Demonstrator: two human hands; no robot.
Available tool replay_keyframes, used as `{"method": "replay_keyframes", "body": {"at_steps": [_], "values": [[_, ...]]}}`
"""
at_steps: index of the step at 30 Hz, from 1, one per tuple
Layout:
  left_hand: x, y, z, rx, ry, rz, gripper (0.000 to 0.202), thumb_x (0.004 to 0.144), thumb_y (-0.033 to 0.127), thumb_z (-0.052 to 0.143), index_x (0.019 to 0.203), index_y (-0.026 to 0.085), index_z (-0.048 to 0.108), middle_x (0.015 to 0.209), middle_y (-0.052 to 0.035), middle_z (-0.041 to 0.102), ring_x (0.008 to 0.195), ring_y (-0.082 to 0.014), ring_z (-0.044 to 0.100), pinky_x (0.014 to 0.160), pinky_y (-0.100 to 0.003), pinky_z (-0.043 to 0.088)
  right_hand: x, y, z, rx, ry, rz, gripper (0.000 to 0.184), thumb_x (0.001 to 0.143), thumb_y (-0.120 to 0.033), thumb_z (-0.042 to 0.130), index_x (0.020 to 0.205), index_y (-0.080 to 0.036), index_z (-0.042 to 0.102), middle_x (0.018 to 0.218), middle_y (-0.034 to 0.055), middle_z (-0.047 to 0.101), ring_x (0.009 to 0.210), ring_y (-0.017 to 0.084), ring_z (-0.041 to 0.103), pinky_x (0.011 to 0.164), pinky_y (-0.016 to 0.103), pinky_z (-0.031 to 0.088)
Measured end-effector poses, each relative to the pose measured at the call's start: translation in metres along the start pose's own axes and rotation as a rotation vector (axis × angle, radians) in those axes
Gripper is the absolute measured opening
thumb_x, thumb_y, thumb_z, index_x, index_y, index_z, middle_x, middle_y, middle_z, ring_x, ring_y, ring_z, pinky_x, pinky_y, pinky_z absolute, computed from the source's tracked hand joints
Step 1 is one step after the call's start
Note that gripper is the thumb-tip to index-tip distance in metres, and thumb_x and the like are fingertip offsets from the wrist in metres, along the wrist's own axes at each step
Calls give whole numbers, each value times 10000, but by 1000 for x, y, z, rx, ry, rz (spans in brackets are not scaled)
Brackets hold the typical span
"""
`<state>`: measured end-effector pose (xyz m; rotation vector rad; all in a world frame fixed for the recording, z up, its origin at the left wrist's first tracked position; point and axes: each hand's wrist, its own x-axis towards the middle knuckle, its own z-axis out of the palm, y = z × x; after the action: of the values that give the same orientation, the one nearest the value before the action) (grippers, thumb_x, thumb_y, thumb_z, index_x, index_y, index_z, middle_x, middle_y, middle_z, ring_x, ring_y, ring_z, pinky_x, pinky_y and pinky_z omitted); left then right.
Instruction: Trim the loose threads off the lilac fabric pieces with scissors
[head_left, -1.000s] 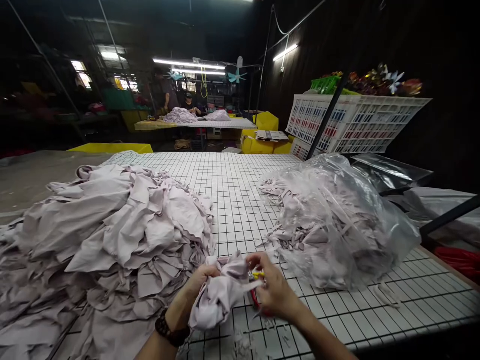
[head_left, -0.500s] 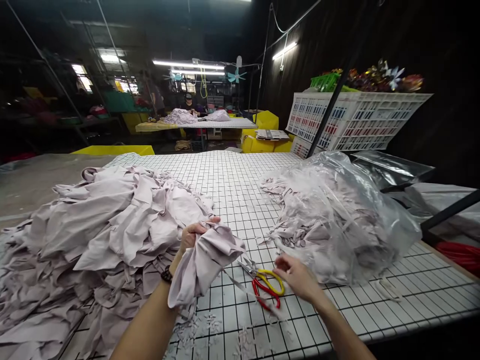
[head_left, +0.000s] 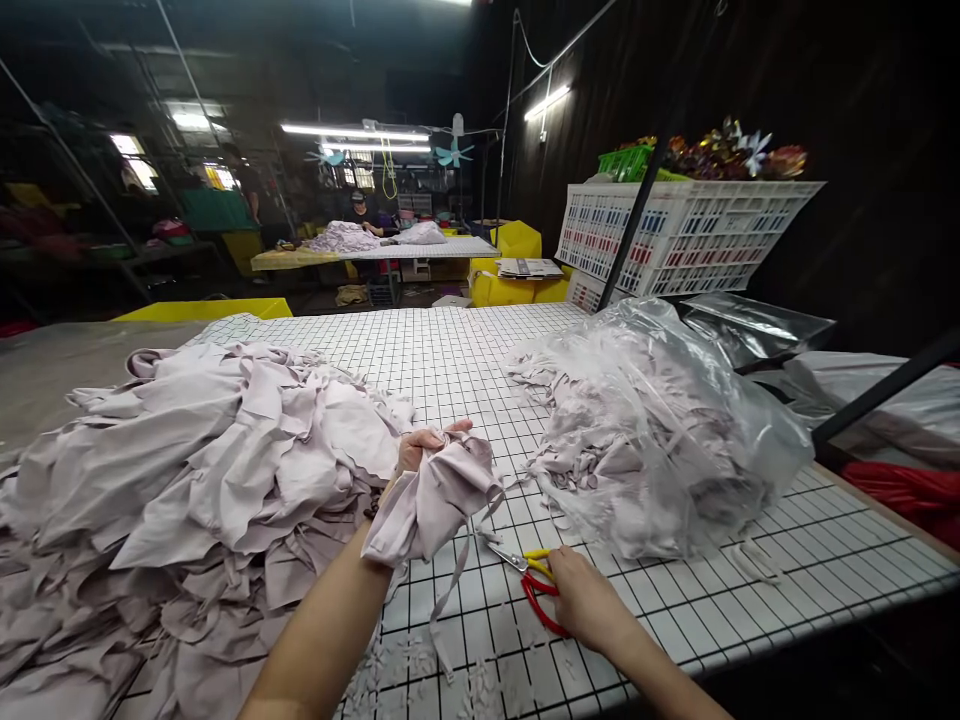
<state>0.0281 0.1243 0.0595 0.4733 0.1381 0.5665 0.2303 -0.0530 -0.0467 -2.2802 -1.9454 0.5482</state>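
My left hand [head_left: 421, 448] grips a bunched piece of pale lilac fabric [head_left: 439, 505] above the gridded table. A thin strap [head_left: 453, 590] hangs from the fabric to the tabletop. My right hand [head_left: 586, 598] is closed around the scissors [head_left: 526, 566], which have one red and one yellow handle. Their blades point left, toward the strap, and look slightly apart. Left of my left hand rises a big heap of similar fabric pieces [head_left: 202, 440]. Small fabric scraps [head_left: 484, 690] lie scattered near the front of the table.
A clear plastic bag [head_left: 720, 450] partly covers more lilac pieces on the right. Behind it stand white plastic crates [head_left: 675, 235], crossed by a dark pole. Farther back, a person [head_left: 361, 212] sits at another gridded table [head_left: 450, 247]. A yellow bin [head_left: 210, 308] is beyond the heap.
My right hand has taken hold of the scissors by the handles and turned them. The left hand with the fabric has shifted right, and the strap now hangs more steeply. The view has turned slightly.
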Motion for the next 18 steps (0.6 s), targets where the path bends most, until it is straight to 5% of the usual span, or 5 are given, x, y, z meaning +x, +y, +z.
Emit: {"method": "replay_keyframes", "body": {"at_steps": [4, 8, 13, 18], "values": [[15, 4, -12, 128, -40, -68, 488, 620, 217, 521, 1091, 120, 604, 908, -138, 668, 897, -311, 629, 826, -488, 446, -19, 11, 4, -96, 73, -9, 310, 617, 5, 519, 874, -159, 577, 933, 105, 619, 885, 268, 575, 736, 328, 417], [31, 7, -30, 425, -54, -156, 560, 601, 223, 491, 1130, 77, 600, 883, -130, 673, 823, -261, 629, 771, -378, 459, -36, 29, -1, 80, 23, 14, 260, 575, -45, 568, 783, -193, 518, 809, 59, 618, 775, 230, 560, 641, 288, 402], [47, 5, -60, 1249, 151, -427, 446, 537, 160, 503, 941, 105, 684, 825, -69, 678, 772, -218, 590, 682, -277, 429, -46, 49, -15, 575, -126, 70, 218, 665, -185, 591, 666, -222, 376, 602, -49, 489, 537, 114, 426, 483, 216, 292], [42, 11, -77, 1437, 260, -458, 467, 522, 129, 533, 964, 147, 683, 840, -37, 682, 757, -209, 567, 619, -256, 400, -16, 40, -25, 773, -3, 47, 181, 765, -354, 583, 719, -202, 497, 623, -43, 496, 574, 120, 460, 558, 229, 375]]}}
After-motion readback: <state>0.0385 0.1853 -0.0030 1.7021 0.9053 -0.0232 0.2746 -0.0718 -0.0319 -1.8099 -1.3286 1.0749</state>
